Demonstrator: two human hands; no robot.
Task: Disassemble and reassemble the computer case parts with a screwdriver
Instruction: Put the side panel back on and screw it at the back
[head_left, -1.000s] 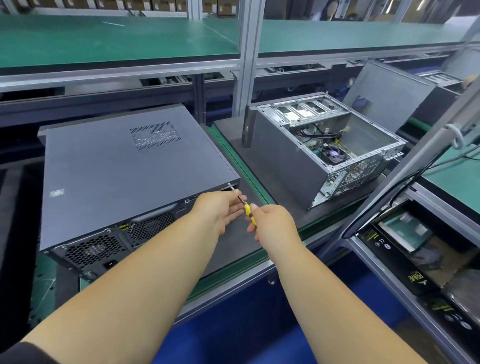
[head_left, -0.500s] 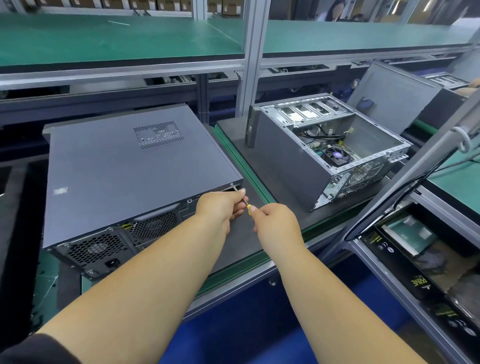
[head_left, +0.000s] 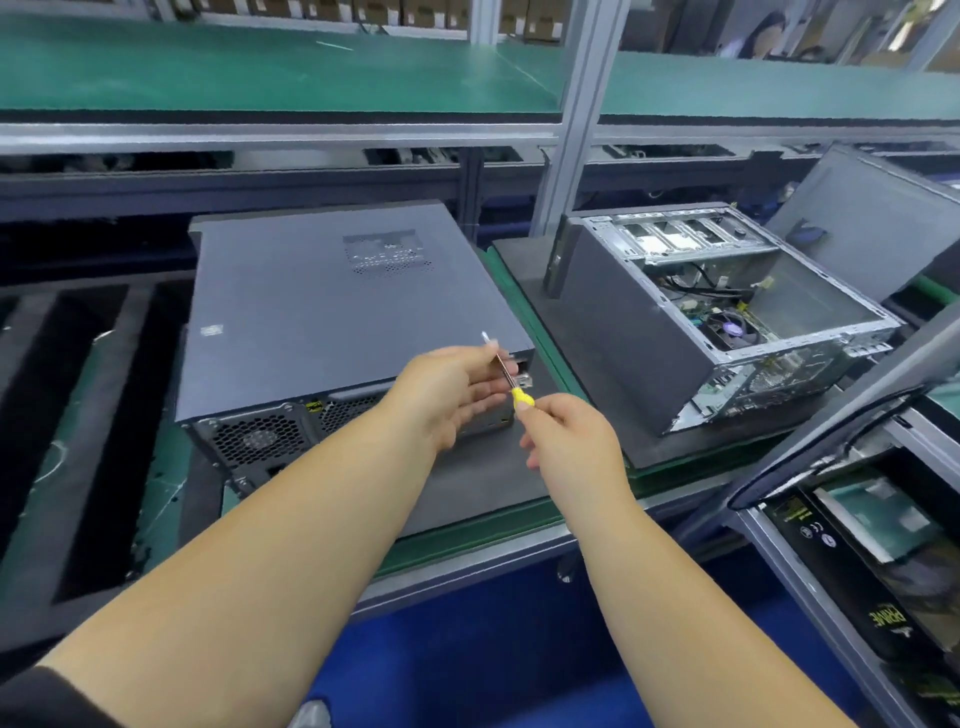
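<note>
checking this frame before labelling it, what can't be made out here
Head view, the only one:
- Screwdriver tip: blurred, so whether it carries a screw is unclear.
- Closed case rear right corner: hidden behind the left hand, so its screw hole cannot be seen.
- Right hand grip: its fingers curl away from the camera, covering most of the yellow handle.
- Sticker on the lid: too small to read.
</note>
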